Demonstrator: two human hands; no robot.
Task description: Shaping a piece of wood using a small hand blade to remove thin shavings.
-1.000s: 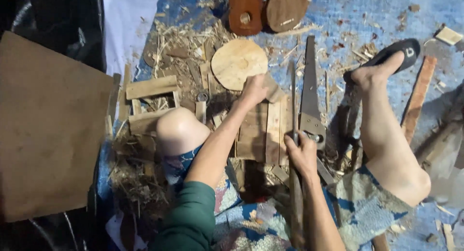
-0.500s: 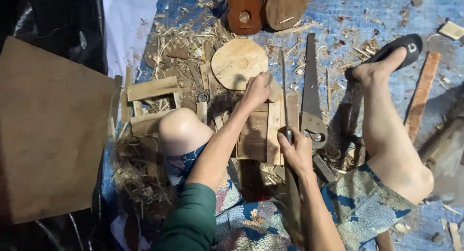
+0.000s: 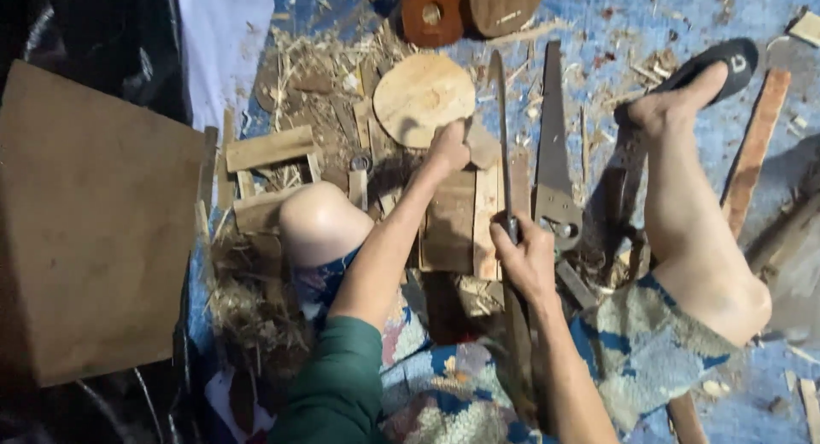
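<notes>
We are sitting on the floor (image 3: 649, 34), which is covered with a blue sheet and strewn with wood shavings, and we judge the step in hand to be the cutting or trimming of a wooden piece (image 3: 468, 217) that lies between our knees. Our left hand (image 3: 448, 147) presses down, fingers closed, on the far end of that piece, just below a round wooden disc (image 3: 424, 98) which lies touching or nearly touching the fingertips. Our right hand (image 3: 525, 260) is wrapped tight around the handle of a long narrow blade (image 3: 500, 136), which runs away from the hand along the right edge of the wooden piece. Just to the right of that hand a handsaw (image 3: 552, 166) lies flat and ungripped, its blade pointing away from us. The next move, as we judge it, calls for the left hand to hold the piece firm and clear of the edge while the right hand keeps the blade in line with the wood. Beyond the left hand lie two brown rounded wooden shapes (image 3: 470, 6); to its left lie short wooden blocks (image 3: 269, 147), and further left a large flat brown board (image 3: 90, 230). Right of the right hand our bare leg stretches to a black sandal (image 3: 713, 61). We see no package, label or sign.
</notes>
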